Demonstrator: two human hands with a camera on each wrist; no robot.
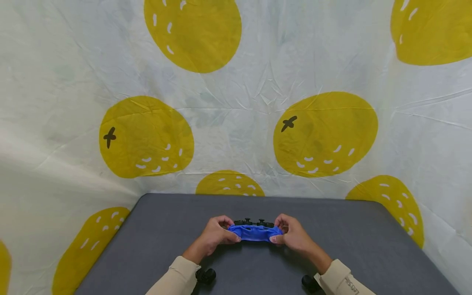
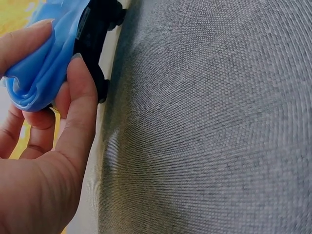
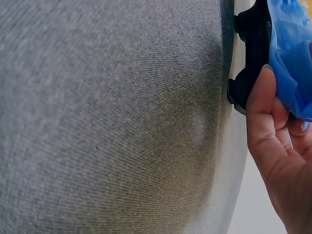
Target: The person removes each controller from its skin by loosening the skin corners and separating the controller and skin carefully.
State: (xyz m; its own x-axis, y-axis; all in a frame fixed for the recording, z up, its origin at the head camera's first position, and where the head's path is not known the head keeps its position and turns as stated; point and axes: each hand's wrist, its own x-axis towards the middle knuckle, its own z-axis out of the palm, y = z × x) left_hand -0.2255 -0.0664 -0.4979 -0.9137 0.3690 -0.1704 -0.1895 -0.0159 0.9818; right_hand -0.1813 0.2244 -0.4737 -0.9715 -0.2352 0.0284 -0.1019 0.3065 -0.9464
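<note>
A black game controller (image 1: 243, 222) with a soft blue silicone cover (image 1: 256, 234) partly over it is held above the grey table, midway between the hands. My left hand (image 1: 217, 234) grips the cover and controller at the left end. At the right end, my right hand (image 1: 295, 237) pinches them in the same way. In the left wrist view, the thumb and fingers bunch the folded cover (image 2: 36, 80) beside the bare black controller body (image 2: 92, 36). The right wrist view shows a finger against the controller (image 3: 256, 53), next to the wrinkled cover (image 3: 290, 73). The covered side is hidden.
The grey fabric-topped table (image 1: 166, 221) spreads around the hands. A white cloth with yellow fruit prints (image 1: 236, 139) hangs behind and beside it. Black wrist-worn devices (image 1: 205, 276) sit beneath the sleeves near the table.
</note>
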